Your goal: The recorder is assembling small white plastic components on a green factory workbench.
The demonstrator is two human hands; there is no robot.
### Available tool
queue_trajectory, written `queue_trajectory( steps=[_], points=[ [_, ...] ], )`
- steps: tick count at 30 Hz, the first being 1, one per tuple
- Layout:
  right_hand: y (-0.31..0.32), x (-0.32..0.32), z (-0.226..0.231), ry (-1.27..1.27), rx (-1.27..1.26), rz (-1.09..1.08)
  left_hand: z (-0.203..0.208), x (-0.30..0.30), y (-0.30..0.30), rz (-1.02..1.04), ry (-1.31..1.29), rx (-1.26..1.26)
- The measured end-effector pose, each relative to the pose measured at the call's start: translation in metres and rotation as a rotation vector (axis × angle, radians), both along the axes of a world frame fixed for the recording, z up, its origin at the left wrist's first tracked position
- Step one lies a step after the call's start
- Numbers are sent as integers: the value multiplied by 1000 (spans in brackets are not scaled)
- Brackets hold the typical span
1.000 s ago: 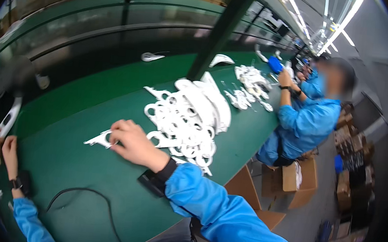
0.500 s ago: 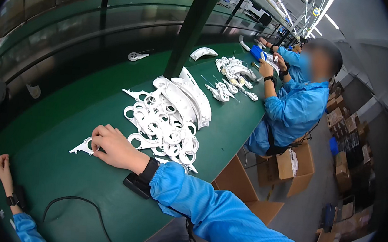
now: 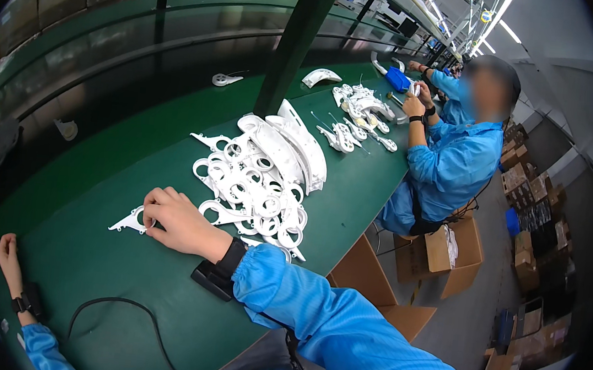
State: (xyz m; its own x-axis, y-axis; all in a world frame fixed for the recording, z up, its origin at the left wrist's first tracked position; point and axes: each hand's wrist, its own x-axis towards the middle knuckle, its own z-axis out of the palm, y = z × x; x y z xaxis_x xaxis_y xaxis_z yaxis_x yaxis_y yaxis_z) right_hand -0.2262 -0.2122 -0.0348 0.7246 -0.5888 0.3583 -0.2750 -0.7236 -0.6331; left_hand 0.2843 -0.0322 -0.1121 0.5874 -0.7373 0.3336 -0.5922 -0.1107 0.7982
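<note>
My right hand (image 3: pixel 182 222) reaches over the green work surface, its fingers closed on a white plastic ring part with a pointed, flat end (image 3: pixel 129 220). The pointed end sticks out to the left of the fingers, while the hand hides some of the ring. Just beyond that hand lies a heap of white ring parts (image 3: pixel 253 195), with larger curved white shells (image 3: pixel 293 149) stacked against its far side. At the lower left, my left hand (image 3: pixel 9 250) is raised with its fingers loosely apart and nothing in them.
A dark green post (image 3: pixel 299 42) rises behind the heap. Along the far side, a white part (image 3: pixel 226 80) and a curved shell (image 3: pixel 321 78) lie on a green strip. A black cable (image 3: pixel 114 299) loops near me. At right, a co-worker in blue (image 3: pixel 450 150) sits beside open cartons (image 3: pixel 363 270).
The loose white parts on the far green strip have shifted rightward. The co-worker's hands have moved slightly. My right hand stays at the same ring part; my left hand has hardly moved.
</note>
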Motion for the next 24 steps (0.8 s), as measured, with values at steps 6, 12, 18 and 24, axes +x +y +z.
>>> queue_trajectory(
  steps=[6, 12, 18, 24],
  points=[
    [0, -1, 0, 16, 10, 10, -4, 3, -1, -4, -12, -23],
    [-1, 0, -1, 23, 3, 8, -7, -1, -2, 21, -14, -19],
    [-1, -2, -2, 12, -24, 17, 10, -8, -2, 18, -3, 57],
    [-2, 1, -3, 28, -19, 12, -9, 3, -1, 24, 2, -15]
  ],
)
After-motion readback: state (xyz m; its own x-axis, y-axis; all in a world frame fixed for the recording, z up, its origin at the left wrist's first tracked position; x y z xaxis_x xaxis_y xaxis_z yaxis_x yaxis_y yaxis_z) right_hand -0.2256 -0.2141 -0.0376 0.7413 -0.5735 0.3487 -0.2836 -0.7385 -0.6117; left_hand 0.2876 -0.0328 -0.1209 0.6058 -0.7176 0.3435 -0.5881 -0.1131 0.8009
